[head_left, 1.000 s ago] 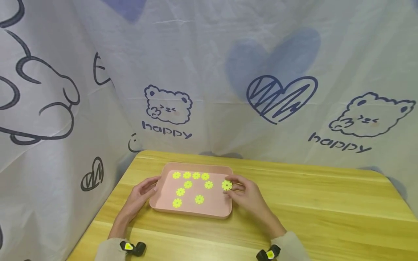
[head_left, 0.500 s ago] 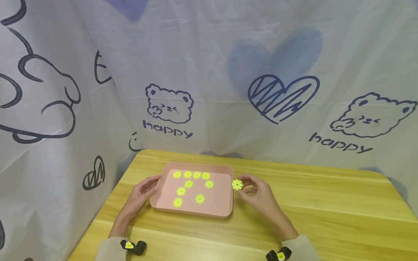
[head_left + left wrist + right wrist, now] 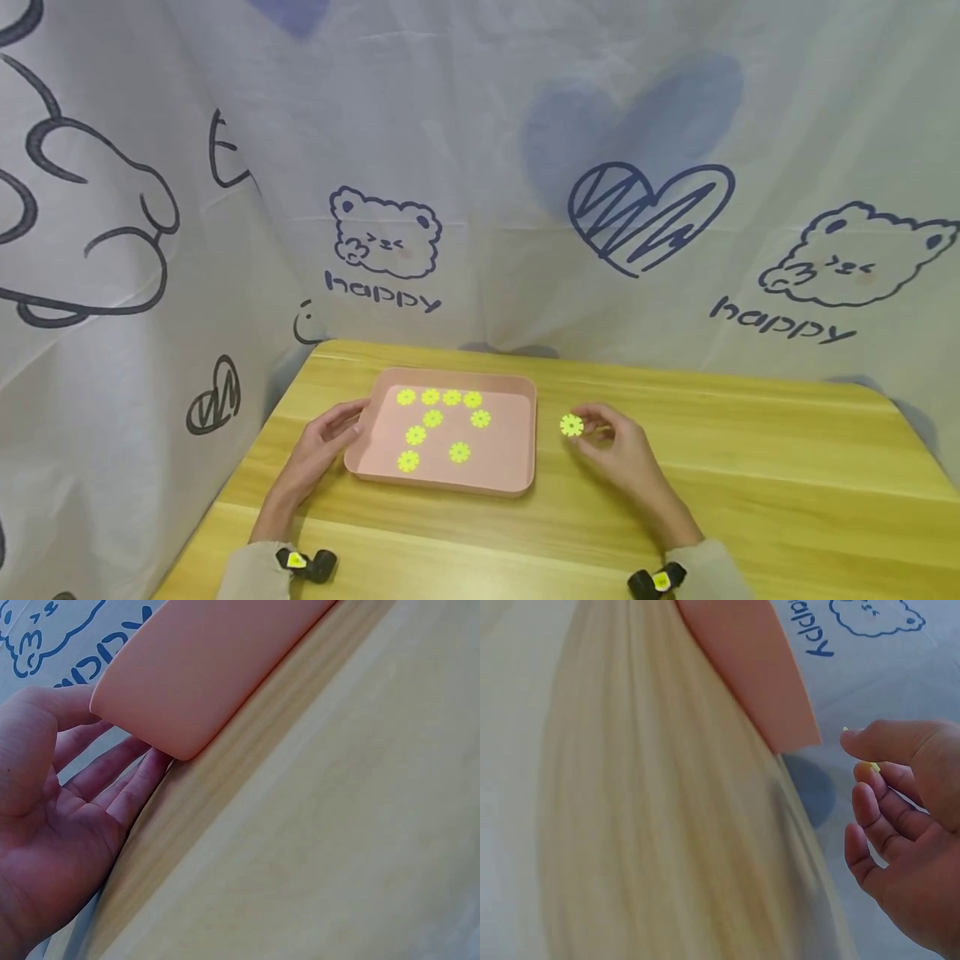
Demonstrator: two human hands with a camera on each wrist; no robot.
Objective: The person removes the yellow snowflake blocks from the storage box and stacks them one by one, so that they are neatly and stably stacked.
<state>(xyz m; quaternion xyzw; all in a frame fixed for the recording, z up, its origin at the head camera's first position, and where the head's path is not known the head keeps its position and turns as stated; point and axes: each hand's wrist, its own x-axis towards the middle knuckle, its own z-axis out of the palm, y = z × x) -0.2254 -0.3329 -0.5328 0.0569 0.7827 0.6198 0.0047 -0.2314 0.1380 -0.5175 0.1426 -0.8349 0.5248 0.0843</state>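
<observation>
I'm watching the right hand (image 3: 618, 454) pinching one toothed yellow wheel (image 3: 566, 428) by its edge, out past the pink tray's (image 3: 498, 442) three o'clock side and not touching it, while the left hand (image 3: 318, 454) is holding the rim at nine o'clock. I'm thinking a soft, steady pinch is best for such a thin wheel, and holding the tray flat is helping stop the other wheels (image 3: 460, 452) inside from sliding.

Discs (image 3: 428, 419) in tray (image 3: 497, 454) on table (image 3: 750, 475), curtain (image 3: 495, 167) behind
</observation>
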